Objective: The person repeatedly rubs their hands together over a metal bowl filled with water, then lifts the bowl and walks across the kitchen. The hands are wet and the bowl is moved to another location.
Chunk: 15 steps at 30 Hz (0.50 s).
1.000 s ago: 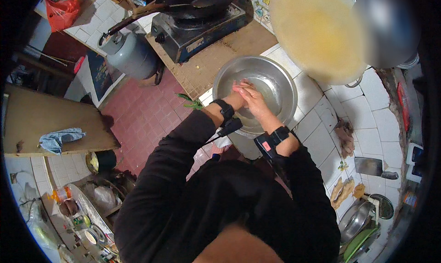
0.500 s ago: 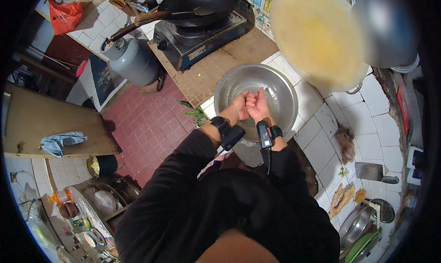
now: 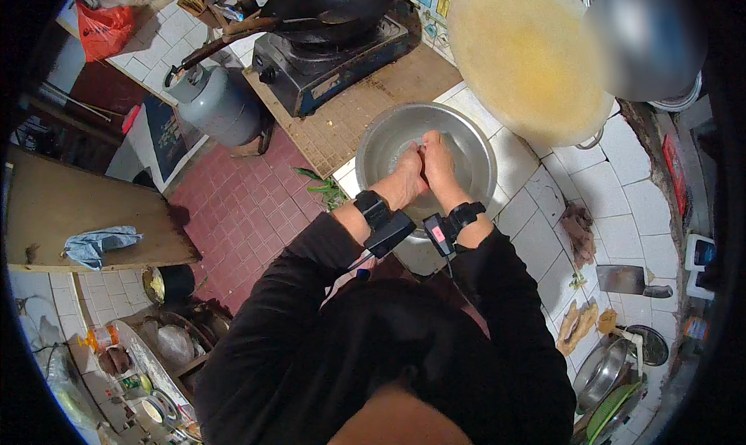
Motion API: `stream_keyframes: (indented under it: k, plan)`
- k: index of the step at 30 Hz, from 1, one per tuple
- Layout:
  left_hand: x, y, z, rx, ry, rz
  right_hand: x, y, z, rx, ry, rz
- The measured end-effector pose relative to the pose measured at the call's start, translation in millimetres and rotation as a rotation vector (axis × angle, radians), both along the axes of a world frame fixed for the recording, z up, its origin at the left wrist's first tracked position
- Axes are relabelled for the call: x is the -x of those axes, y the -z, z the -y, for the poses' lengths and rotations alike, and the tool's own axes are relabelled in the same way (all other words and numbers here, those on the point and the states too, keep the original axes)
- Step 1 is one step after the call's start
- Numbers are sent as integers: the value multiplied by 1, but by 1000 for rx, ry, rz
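In the head view, the left hand point(image 3: 407, 174) and right hand point(image 3: 437, 164) meet inside the metal basin point(image 3: 482, 164), which sits centrally on the far side of the person. Half a second ago the palms were turned up and cupped together; now they are turned over, the backs facing up, with the hands pressed side by side. That suggests they are rubbing against each other within the basin, not lifting anything out of it. Both hands look narrow, but the fingers are partly hidden, so I cannot tell whether anything is held between them. The basin seems to hold some clear water.

Counted: 2 hands, 1 basin under them, and 2 black wrist devices point(image 3: 388, 233), 1 per wrist. Far and left of the basin are 1 wok point(image 3: 342, 6) on 1 stove point(image 3: 287, 83) and 1 grey gas cylinder point(image 3: 221, 112). Far right is 1 large round yellowish disc point(image 3: 528, 60). On the right lies 1 cleaver point(image 3: 620, 279); on the left hangs 1 blue cloth point(image 3: 99, 245).
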<state>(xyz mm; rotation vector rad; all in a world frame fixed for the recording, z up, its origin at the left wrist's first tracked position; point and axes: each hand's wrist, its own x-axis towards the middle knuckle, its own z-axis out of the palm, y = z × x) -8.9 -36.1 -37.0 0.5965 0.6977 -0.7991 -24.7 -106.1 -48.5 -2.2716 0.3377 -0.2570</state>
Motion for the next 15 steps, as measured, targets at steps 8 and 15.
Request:
stream_keyframes:
  k: [8, 15]
  plan:
    - [9, -3, -15, -469, 377, 437, 21, -7, 14, 334, -319, -73]
    - [19, -21, -47, -1374, 869, 1686, 40, -20, 44, -698, -388, -218]
